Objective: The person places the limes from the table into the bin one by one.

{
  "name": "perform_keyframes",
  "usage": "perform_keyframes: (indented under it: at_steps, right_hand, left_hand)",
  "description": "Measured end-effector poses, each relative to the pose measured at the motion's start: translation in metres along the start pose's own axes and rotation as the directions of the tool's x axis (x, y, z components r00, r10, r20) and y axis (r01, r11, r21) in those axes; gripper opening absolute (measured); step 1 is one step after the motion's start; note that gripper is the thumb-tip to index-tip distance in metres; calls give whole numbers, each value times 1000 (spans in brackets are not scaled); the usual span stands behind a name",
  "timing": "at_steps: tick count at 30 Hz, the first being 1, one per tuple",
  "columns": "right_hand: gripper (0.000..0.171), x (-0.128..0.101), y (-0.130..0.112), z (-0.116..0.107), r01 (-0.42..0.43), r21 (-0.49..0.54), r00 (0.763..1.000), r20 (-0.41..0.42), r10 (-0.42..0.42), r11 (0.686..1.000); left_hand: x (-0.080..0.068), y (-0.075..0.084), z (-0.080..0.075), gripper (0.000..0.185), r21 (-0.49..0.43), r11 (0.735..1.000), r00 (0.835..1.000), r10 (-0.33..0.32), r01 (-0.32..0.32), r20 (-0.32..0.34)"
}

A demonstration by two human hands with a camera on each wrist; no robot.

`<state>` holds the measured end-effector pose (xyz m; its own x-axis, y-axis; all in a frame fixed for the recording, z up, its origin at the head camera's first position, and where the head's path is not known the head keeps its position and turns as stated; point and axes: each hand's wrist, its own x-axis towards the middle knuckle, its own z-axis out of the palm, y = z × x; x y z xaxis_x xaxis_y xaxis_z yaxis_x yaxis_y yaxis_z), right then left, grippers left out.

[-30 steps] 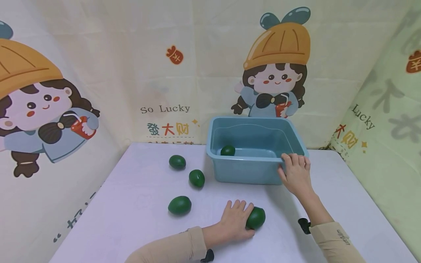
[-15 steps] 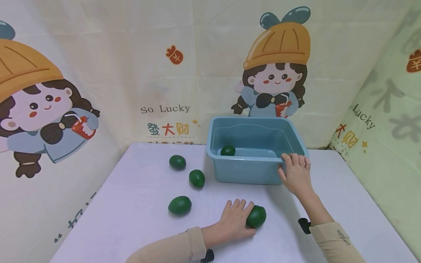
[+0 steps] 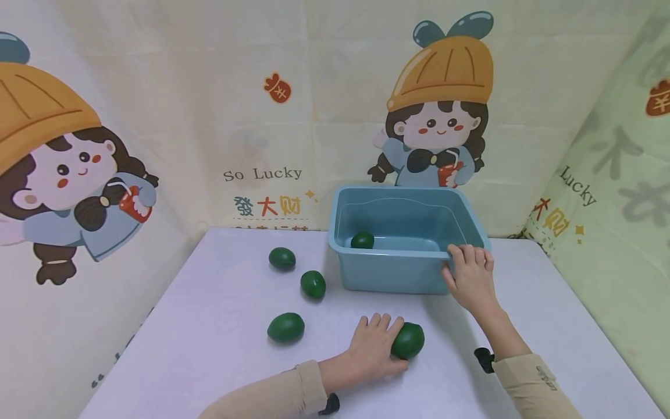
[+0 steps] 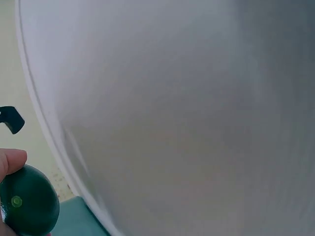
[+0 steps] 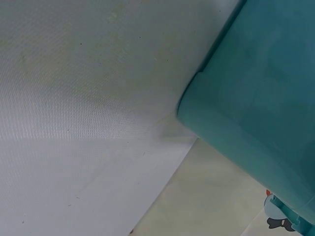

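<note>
My left hand (image 3: 374, 344) grips a dark green avocado (image 3: 409, 340) near the front of the white table (image 3: 220, 349); its fingers curl over the fruit's left side. In the left wrist view a fingertip touches the same avocado (image 4: 27, 200). My right hand (image 3: 469, 274) holds the near right corner of a blue plastic tub (image 3: 387, 273), fingers hooked over the rim. One avocado (image 3: 362, 240) lies inside the tub. The right wrist view shows only the tub's corner (image 5: 256, 108) and the table.
Three more avocados lie loose on the table left of the tub: one (image 3: 282, 258) at the back, one (image 3: 313, 284) in the middle, one (image 3: 285, 327) nearer me. Cartoon-printed cloth walls close the table in behind and on both sides.
The avocado under my left hand has shifted slightly up and to the right. My right hand stays on the tub's corner.
</note>
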<state>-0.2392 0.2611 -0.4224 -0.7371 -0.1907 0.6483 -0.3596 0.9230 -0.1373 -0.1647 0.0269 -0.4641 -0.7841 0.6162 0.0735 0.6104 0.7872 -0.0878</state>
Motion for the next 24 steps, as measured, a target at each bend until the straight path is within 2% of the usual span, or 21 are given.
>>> perform_keyframes:
  at_steps: [19,24]
  right_hand:
    - [34,0,1,1,13,8,1000,-23,-13,1000]
    - [35,0,1,1,13,9,1000,-22,-13,1000]
  left_hand:
    - [7,-13,-23,68,-107,994,996,-34,25,-80]
    - [9,-16,-28,66,-108,994,994,-41,30,-103]
